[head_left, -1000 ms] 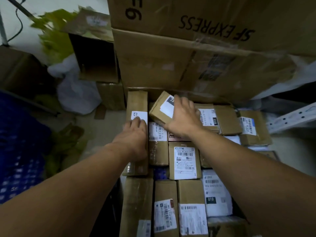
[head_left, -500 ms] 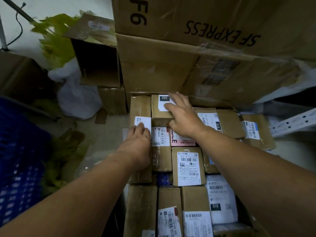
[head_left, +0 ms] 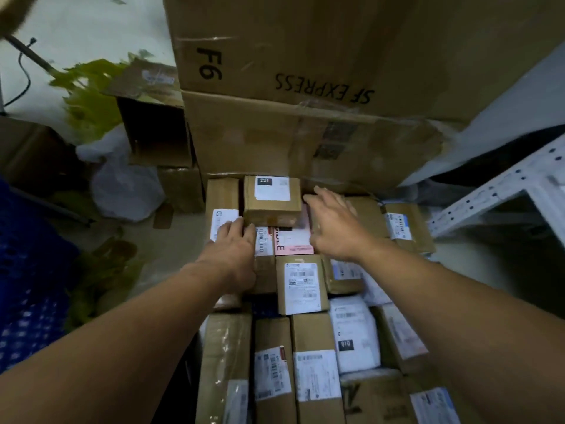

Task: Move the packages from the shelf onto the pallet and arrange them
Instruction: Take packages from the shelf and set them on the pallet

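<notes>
Now left hand (head_left: 232,249), right hand (head_left: 336,228) flanking box (head_left: 272,200)
</notes>
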